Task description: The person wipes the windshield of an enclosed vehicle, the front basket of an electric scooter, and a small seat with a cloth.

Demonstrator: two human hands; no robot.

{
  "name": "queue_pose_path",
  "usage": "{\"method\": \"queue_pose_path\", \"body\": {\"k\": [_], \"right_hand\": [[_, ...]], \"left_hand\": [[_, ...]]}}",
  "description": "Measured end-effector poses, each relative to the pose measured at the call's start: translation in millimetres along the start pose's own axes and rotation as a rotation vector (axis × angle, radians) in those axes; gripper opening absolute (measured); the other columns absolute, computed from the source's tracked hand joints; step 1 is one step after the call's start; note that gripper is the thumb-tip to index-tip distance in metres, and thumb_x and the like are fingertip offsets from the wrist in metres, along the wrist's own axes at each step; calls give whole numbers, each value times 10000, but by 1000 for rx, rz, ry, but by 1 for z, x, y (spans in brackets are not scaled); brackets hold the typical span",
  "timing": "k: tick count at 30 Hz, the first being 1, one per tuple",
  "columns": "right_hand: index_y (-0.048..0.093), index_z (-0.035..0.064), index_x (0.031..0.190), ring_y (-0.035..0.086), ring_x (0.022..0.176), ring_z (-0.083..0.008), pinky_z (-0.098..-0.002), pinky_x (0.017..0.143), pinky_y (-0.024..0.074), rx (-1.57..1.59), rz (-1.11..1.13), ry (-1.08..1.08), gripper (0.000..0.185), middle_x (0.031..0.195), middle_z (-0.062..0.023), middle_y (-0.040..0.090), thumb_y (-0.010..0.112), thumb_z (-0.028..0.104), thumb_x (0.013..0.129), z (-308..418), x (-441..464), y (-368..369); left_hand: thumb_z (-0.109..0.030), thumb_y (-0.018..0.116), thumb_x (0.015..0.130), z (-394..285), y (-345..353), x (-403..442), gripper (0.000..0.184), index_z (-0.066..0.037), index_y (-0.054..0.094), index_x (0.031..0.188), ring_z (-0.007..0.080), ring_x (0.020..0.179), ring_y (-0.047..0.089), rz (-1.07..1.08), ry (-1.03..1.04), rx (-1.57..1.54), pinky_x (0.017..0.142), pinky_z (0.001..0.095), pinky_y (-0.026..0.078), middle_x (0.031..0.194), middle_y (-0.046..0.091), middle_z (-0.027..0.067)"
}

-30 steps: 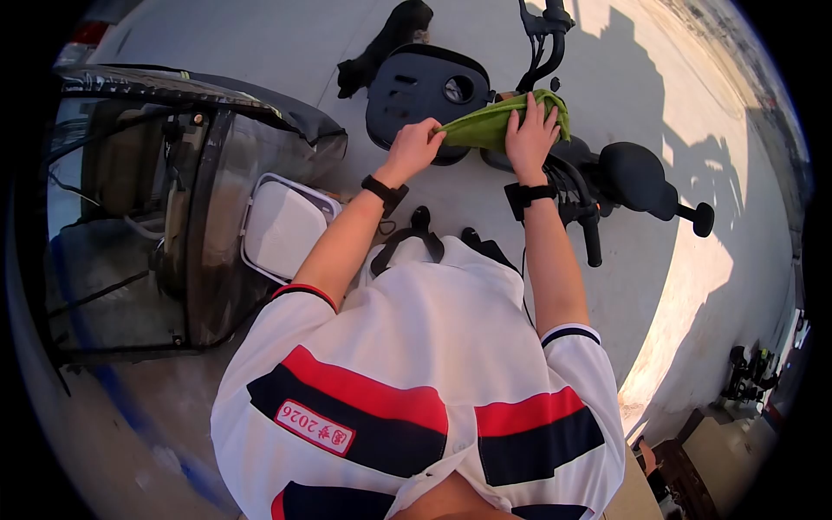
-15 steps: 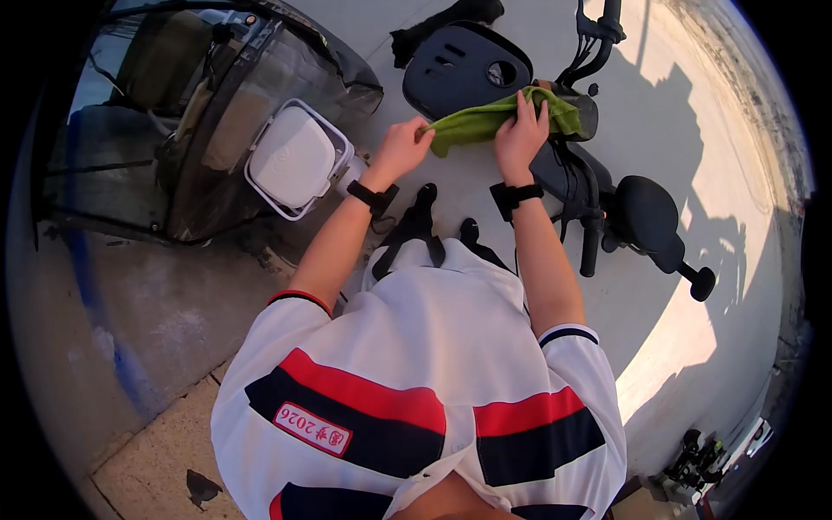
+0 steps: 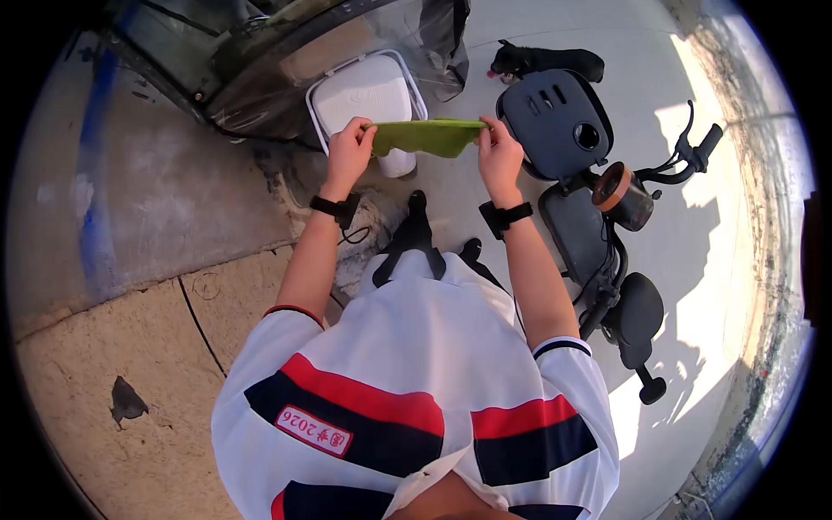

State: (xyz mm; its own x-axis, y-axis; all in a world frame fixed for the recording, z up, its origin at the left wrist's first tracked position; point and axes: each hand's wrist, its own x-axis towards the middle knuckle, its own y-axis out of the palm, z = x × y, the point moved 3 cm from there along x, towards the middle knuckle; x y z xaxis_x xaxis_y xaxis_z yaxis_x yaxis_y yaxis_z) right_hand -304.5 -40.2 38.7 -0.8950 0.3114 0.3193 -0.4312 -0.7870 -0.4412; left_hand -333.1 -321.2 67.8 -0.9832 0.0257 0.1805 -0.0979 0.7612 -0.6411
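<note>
A green cloth (image 3: 426,138) is stretched out level between my two hands, its lower edge hanging loose. My left hand (image 3: 348,156) pinches one end, and the fingers of my right hand (image 3: 500,161) are closed on the other. Just beyond my left hand stands a white lidded bucket (image 3: 362,94) with a raised carrying handle; the cloth overlaps its near side in view. To the right of my right hand is the dark basket (image 3: 555,121) of a scooter. A brown-rimmed dark cup (image 3: 626,198) sits by the scooter's handlebar.
A black dog (image 3: 559,62) is on the pavement behind the basket. A vehicle with a clear plastic cover (image 3: 347,48) stands at the upper left. The scooter's seat (image 3: 640,310) is at right. A ledge (image 3: 173,290) crosses the ground at left.
Both hands have moved left with the cloth, off the dark cup and in front of the white bucket. The cloth is now pulled straighter. My view has turned, and the dog's head now shows.
</note>
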Motion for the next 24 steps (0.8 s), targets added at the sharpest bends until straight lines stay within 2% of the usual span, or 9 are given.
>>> {"method": "queue_pose_path", "body": {"k": [3, 6, 9, 11, 12, 15, 16, 19, 24], "right_hand": [[675, 50, 1103, 724, 680, -217, -313, 624, 538, 38, 96, -42, 178, 765, -106, 730, 605, 70, 940, 27, 24, 35], [665, 27, 1100, 721, 710, -225, -318, 652, 545, 105, 81, -162, 181, 808, -125, 728, 614, 44, 928, 57, 53, 77], [663, 21, 1105, 708, 773, -252, -340, 708, 545, 176, 124, -212, 199, 894, -150, 712, 624, 32, 911, 102, 81, 112], [665, 37, 1107, 693, 801, -292, -361, 721, 537, 206, 114, -284, 203, 922, -156, 695, 630, 58, 908, 123, 97, 141], [649, 32, 1149, 671, 888, -322, -383, 790, 527, 194, 152, -290, 248, 993, -168, 686, 636, 56, 902, 133, 104, 153], [622, 35, 1232, 684, 947, -319, -375, 850, 530, 136, 95, -451, 326, 1083, -189, 687, 637, 52, 907, 158, 114, 192], [589, 37, 1281, 643, 1040, -361, -394, 900, 515, 171, 138, -469, 387, 1179, -214, 648, 646, 59, 899, 166, 116, 202], [564, 25, 1307, 621, 1077, -378, -400, 927, 504, 180, 145, -553, 425, 1214, -221, 623, 652, 60, 893, 183, 123, 229], [453, 25, 1401, 546, 1090, -427, -448, 929, 467, 134, 266, -625, 590, 1206, -231, 580, 674, 45, 854, 197, 131, 258]], "left_hand": [[-87, 639, 939, 14, -36, 16, 111, -8, 640, 1017, 211, 641, 689, -121, -36, -49, 597, 319, 512, 722, 697, 116], [-52, 630, 940, 34, -73, 36, 125, 8, 633, 1050, 190, 771, 730, -305, 27, -134, 701, 288, 553, 847, 736, 125], [-42, 629, 938, 39, -113, 57, 134, 3, 633, 1064, 203, 805, 733, -497, 107, -153, 725, 293, 556, 888, 732, 133], [-50, 632, 935, 55, -133, 71, 204, 4, 618, 1131, 273, 934, 713, -577, 130, -102, 825, 336, 547, 1020, 710, 171], [-60, 637, 933, 59, -142, 79, 246, 5, 606, 1168, 298, 978, 700, -614, 154, -70, 857, 355, 539, 1060, 700, 182], [-98, 652, 923, 69, -165, 96, 427, 10, 515, 1313, 369, 1131, 618, -644, 145, 22, 964, 410, 485, 1212, 627, 228], [-112, 657, 919, 72, -171, 101, 499, 12, 476, 1367, 392, 1185, 584, -639, 130, 53, 1001, 429, 463, 1268, 595, 245], [-143, 666, 910, 83, -177, 113, 669, 25, 335, 1467, 438, 1264, 489, -613, 122, 122, 1057, 459, 403, 1358, 495, 290], [-145, 667, 895, 102, -179, 130, 753, 51, 256, 1495, 476, 1277, 436, -585, 64, 190, 1063, 486, 376, 1375, 440, 320]]}}
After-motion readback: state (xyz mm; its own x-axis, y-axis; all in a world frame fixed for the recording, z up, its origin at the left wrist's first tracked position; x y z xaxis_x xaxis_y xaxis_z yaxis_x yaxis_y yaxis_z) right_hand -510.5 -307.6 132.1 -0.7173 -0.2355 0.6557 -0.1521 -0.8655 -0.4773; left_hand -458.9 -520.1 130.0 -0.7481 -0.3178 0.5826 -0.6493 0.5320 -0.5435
